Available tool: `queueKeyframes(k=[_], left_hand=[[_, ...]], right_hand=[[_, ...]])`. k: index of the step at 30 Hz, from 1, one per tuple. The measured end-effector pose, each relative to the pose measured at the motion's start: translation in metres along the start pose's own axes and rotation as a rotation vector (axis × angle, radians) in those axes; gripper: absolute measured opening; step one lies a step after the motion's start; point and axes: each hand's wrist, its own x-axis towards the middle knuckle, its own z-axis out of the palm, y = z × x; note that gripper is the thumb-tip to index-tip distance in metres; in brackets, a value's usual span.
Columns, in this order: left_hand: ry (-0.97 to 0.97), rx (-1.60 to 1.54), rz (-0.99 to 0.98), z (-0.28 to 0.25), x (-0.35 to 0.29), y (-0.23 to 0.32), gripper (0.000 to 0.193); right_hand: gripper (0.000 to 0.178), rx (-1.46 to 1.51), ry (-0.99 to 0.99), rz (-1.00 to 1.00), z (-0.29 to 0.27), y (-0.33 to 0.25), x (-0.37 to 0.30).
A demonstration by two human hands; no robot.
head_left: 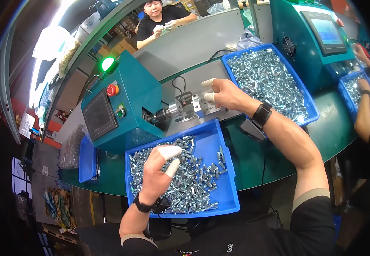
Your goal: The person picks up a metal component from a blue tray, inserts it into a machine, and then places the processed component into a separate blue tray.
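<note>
My left hand point(156, 173), with pale finger cots on its thumb and forefinger, hovers over a near blue tray point(229, 190) of small shiny metal fittings point(185, 183). Its thumb and forefinger are apart, and I see nothing between them. Past the tray, my right hand point(227, 94) is beside a metal clamping fixture point(200, 106). Two of its fingers, also in cots, point left with a gap between them and no part visible there. A dark chuck point(161, 115) and a round metal head point(176, 109) reach from the green machine point(129, 98) toward the fixture.
Another blue tray point(313, 114), full of similar fittings, lies at the far right. Behind it stands a second green machine with a screen point(325, 32). One person point(161, 23) sits beyond the grey partition point(193, 40); another person's arms point(364, 100) reach in at right.
</note>
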Motion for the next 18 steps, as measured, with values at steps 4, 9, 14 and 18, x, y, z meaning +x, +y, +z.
queueKeyframes(k=[4,9,14,18], left_hand=[[0.044,-0.065,-0.107,0.000,-0.029,-0.007,0.024],[0.081,-0.148,-0.158,0.001,-0.047,-0.019,0.023],[0.079,-0.179,-0.119,-0.003,-0.048,-0.019,0.023],[0.067,-0.242,-0.149,-0.005,-0.051,-0.020,0.022]], right_hand=[[0.057,0.000,-0.017,0.068,0.006,-0.002,-0.004],[0.056,0.062,-0.048,0.175,0.015,-0.018,-0.015],[0.052,0.133,-0.003,0.172,0.033,-0.010,-0.029],[0.051,0.145,-0.035,0.140,0.035,-0.010,-0.032]])
